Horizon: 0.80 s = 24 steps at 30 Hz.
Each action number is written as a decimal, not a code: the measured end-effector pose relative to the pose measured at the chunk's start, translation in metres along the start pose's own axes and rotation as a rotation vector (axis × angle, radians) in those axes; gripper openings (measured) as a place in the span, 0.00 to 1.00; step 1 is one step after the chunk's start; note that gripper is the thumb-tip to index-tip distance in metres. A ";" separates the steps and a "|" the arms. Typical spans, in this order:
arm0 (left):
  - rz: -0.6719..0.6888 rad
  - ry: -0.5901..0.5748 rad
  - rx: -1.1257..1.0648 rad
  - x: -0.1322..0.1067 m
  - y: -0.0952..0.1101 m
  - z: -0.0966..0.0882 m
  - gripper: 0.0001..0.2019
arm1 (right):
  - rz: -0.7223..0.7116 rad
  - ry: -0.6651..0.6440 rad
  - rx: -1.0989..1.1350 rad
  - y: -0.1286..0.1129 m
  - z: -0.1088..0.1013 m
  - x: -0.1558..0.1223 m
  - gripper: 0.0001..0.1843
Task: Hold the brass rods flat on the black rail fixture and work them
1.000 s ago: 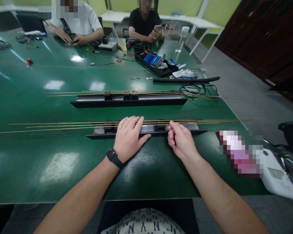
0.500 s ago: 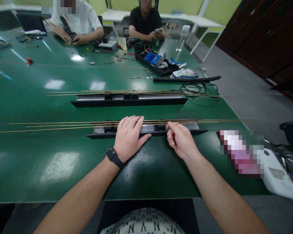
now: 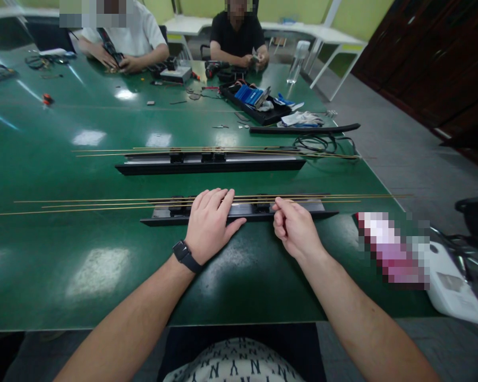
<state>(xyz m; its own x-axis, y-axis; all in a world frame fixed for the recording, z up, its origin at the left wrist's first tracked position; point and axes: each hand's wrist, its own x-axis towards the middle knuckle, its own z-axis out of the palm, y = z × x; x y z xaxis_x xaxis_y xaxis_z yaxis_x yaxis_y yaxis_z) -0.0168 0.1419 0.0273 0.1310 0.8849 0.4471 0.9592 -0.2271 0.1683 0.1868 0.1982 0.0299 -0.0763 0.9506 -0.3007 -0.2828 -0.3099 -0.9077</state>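
So here's the setup: long black rail (image 3: 163,216) lying crosswise on the green counter (image 3: 103,265), with a few thin brass rods (image 3: 103,204) running along the top of it. The rods are way longer than the rail. They stretch far out to the left over bare counter, and on the right their tips seem to poke just past the counter's slanted right edge.

Left hand (image 3: 209,225) is flat, palm down, right on the middle of the rail. Its grip is wide open, with the fingers spread over the rods and just pressing. Right hand (image 3: 297,228) sits just beside it on the rail, fingers curled in, grip pinched narrow on one of the rods between thumb and forefinger.

There's plenty of free room between the rail and the near edge of the counter, nothing but the forearms there. Behind it is a clear strip, then a second rail (image 3: 207,165) with its own rods, lying parallel and well apart. A white device (image 3: 454,297) hangs around the near right corner. A cable coil (image 3: 322,143) sits by the right edge further back.
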 end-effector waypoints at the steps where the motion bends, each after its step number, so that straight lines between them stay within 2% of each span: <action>1: 0.001 0.001 0.000 0.000 0.000 0.000 0.30 | 0.000 0.003 0.002 0.000 0.000 0.000 0.16; 11: 0.002 0.007 -0.007 0.000 0.000 0.001 0.31 | -0.002 0.027 -0.026 -0.001 0.001 0.000 0.16; 24: -0.012 0.004 -0.016 -0.001 0.000 0.002 0.31 | 0.009 -0.072 -0.078 -0.001 -0.001 0.000 0.17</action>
<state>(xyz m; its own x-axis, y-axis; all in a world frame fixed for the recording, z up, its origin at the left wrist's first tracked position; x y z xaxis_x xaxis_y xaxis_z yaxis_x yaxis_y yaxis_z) -0.0165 0.1418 0.0254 0.1186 0.8857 0.4489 0.9567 -0.2229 0.1872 0.1884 0.1988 0.0307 -0.1480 0.9456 -0.2897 -0.2065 -0.3161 -0.9260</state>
